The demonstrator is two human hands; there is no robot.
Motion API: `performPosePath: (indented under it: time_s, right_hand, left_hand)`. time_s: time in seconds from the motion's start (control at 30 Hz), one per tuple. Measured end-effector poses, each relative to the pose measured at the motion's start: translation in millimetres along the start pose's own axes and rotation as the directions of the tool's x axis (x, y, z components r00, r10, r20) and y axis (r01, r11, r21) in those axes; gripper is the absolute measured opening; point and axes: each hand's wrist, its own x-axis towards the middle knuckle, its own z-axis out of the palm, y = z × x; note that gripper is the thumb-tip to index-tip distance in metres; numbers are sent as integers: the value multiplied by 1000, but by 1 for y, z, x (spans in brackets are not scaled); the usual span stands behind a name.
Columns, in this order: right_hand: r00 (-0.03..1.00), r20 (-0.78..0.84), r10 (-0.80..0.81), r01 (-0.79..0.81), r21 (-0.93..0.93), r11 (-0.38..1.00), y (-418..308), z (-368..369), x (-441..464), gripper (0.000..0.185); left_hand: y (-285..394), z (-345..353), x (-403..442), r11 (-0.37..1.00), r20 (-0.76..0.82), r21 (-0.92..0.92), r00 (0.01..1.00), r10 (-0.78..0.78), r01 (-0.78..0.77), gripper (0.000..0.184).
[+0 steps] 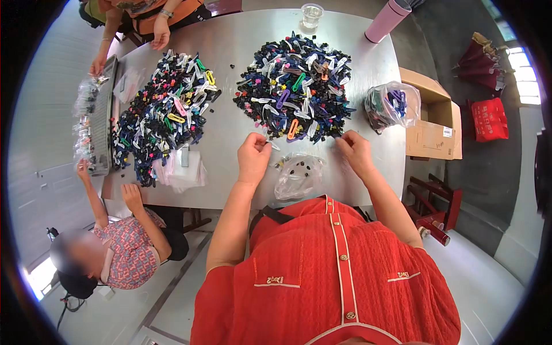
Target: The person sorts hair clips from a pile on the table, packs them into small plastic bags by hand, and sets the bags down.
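Note:
A large heap of mixed hair clips [299,83], mostly black, navy and white with some coloured ones, lies on the metal table in front of me. My left hand [254,158] is closed at the heap's near left edge, pinching a whitish snap hair clip [273,145]. At the near right edge, my right hand [355,152] has its fingertips drawn together against the dark clips; what they hold is too small to make out. Between my forearms rests a clear plastic bag [298,183] with several small black pieces in or on it.
A second clip heap [167,103] lies left, beside clear bags [183,170] and a long basket [104,132] of packed bags. Two people work there. On the right stand a filled bag [392,106], a cardboard box [434,135], a pink tumbler [387,22] and a water cup [311,17].

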Motion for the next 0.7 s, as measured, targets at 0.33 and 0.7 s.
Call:
performPosePath:
  time_s: [0.33, 0.7]
  right_hand:
    - [990, 63, 129, -127, -40, 991, 23, -7, -36, 21]
    - [997, 79, 16, 2, -233, 972, 37, 0, -39, 23]
  left_hand:
    - [89, -9, -74, 987, 236, 6, 960, 152, -158, 17]
    - [-20, 21, 9, 941, -22, 308, 988, 155, -141, 15]
